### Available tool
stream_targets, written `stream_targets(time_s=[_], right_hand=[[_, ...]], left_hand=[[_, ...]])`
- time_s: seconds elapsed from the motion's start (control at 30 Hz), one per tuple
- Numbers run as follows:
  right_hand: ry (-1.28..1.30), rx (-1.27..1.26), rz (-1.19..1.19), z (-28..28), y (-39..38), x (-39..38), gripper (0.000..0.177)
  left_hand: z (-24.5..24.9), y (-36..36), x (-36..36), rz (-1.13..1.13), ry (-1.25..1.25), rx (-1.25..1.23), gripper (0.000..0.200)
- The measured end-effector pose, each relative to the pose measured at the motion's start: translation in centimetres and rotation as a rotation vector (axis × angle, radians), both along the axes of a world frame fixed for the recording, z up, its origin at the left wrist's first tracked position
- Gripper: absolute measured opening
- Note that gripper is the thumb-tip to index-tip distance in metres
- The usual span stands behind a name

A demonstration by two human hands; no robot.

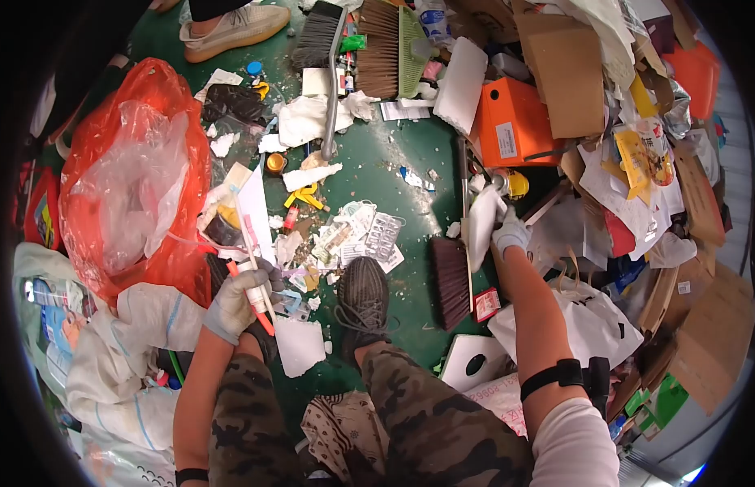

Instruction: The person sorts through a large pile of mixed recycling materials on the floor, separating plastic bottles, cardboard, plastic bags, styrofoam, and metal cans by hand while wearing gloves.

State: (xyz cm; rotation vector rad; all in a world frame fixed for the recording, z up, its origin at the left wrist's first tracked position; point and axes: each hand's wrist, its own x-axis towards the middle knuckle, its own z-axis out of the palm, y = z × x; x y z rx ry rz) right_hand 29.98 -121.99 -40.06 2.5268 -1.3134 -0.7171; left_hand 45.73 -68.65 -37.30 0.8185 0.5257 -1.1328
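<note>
My left hand (235, 307), in a light glove, is closed around an orange-and-white stick (258, 299) beside my left shoe. Thin pale rods run up past its fingers towards a torn wrapper (223, 215). Just below lies a white flat piece (299, 347). On the right, my gloved right hand (511, 233) grips a white, slightly blurred piece (481, 223) whose material I cannot make out. That piece hangs over a dark-bristled broom (450, 284). An orange box (511, 122) and a yellow-ended can (517, 185) are just beyond this hand.
A red plastic bag (191, 154) with clear film inside stands at left, above a white woven sack (134, 349). Cardboard (564, 73) and paper are heaped at right. Blister packs (383, 235) and scraps litter the green floor. Another person's shoe (235, 31) is at the top.
</note>
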Motion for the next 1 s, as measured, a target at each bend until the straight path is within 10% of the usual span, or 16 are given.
stream_targets(time_s=[0.27,0.5,0.83,1.0], right_hand=[[-0.145,0.082,0.462,0.8,5.2,-0.9,0.051],[-1.003,0.522,0.4,3.2,13.5,4.1,0.061],[-0.786,0.896,1.076,8.6,32.3,11.0,0.064],[-0.839,1.408,0.612,7.3,31.3,11.9,0.087]], left_hand=[[0.0,-1.0,0.3,-0.109,0.047,0.001,0.026],[1.2,-1.6,0.1,0.005,-0.057,-0.039,0.046],[3.1,-1.3,0.7,-0.116,-0.131,-0.176,0.062],[4.6,2.1,0.4,0.21,-0.092,-0.319,0.058]])
